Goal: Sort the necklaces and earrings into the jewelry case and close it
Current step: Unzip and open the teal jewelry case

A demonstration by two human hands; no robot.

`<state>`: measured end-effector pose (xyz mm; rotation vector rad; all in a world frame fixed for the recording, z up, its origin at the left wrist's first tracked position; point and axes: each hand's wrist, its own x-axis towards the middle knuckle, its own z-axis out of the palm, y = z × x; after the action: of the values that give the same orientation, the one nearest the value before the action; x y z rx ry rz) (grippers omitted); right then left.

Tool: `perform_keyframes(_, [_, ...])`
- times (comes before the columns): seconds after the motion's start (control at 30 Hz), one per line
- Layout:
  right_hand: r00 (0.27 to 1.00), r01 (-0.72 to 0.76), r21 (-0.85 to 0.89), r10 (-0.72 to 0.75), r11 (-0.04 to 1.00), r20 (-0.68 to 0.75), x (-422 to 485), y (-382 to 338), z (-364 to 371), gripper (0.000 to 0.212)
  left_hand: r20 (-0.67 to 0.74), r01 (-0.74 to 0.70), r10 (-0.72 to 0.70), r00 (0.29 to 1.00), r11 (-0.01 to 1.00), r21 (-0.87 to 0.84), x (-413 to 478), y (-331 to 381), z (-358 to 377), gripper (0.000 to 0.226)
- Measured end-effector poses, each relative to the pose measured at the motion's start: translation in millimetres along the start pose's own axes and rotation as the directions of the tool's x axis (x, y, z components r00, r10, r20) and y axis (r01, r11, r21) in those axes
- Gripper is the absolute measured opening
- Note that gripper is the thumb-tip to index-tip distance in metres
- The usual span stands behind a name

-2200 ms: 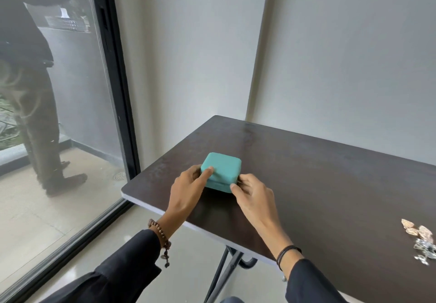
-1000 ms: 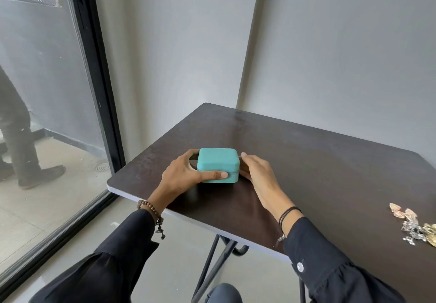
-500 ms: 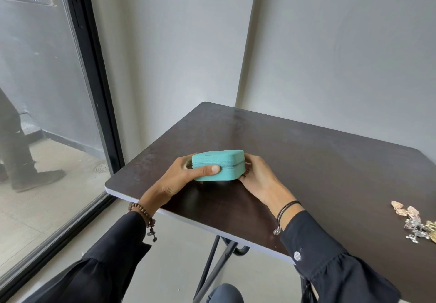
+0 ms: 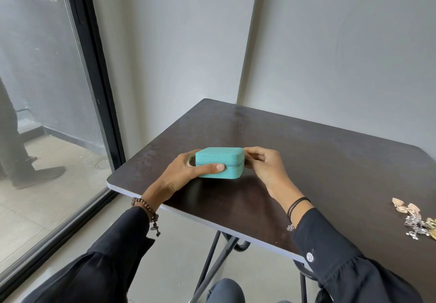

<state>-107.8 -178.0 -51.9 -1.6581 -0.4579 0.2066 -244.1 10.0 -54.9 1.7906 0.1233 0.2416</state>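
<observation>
**Closed teal case gripped at both ends near the table's left corner**

Toward the near left corner of the dark brown table (image 4: pixel 318 161): a teal jewelry case (image 4: pixel 219 155), lid down, with a zipper seam (image 4: pixel 233 164) round its middle. Lies with its long axis left to right, one long side turned to the near edge and the top face up. Cannot tell whether it rests on the tabletop or hangs just off it. Casts a shadow directly beneath.

Gripped at the left end by the left hand (image 4: pixel 181 175), with the thumb (image 4: pixel 212 167) stretched flat along the near side at the zipper seam. Other fingers curled round the left end and far side, mostly hidden. Met at the right end by the right hand (image 4: pixel 264 168), with fingertips bunched together and pinching at the upper right corner, about seam height. Too small to tell what sits between them, pull tab or fabric.

On the left wrist, a brown bead bracelet (image 4: pixel 144 206) with a small hanging charm. On the right wrist, thin black cords (image 4: pixel 297 204) with a silver charm. Dark long sleeves on both arms.

Well apart from the case, at the table's right edge: a small heap of jewelry (image 4: pixel 412 217) lying loose, with pale gold leaf-shaped pieces at the far end and silver pieces nearer.

To the left, a black-framed glass door (image 4: pixel 99 90), and behind the glass the legs and shoe of another person (image 4: pixel 14 149). Under the table, black folding legs (image 4: pixel 212 255).
</observation>
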Motion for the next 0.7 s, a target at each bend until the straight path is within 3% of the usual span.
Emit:
perform_keyframes(0.07, [0.997, 0.062, -0.131, -0.069, 0.989, -0.044, -2.2, -2.1, -1.0, 0.021, 0.001, 0.01, -0.01, 1.0, 0.999, 0.03, 1.0, -1.2, -0.6, 0.066])
perform_keyframes(0.2, [0.984, 0.129, -0.322, -0.162, 0.938, -0.076, -9.7, -11.7, -5.8, 0.015, -0.012, 0.009, -0.009, 1.0, 0.998, 0.058, 1.0, -1.0, -0.3, 0.065])
perform_keyframes(0.4, [0.971, 0.222, -0.517, -0.234, 0.826, 0.044, -34.1, -36.1, -7.4, 0.008, -0.166, 0.0, 0.018, 0.986, 0.994, 0.105, 2.5, -2.5, 4.8, 0.071])
perform_keyframes(0.57, [0.957, 0.286, -0.613, -0.252, 0.737, 0.143, -50.4, -47.1, 2.6, 0.005, -0.276, 0.0, 0.048, 0.96, 0.985, 0.17, 0.6, -3.3, 3.5, 0.083])
perform_keyframes(0.7, [0.952, 0.306, -0.603, -0.228, 0.737, 0.203, -53.6, -50.9, 14.3, 0.005, -0.289, 0.008, 0.062, 0.955, 0.972, 0.234, 0.8, -3.4, 3.9, 0.089])
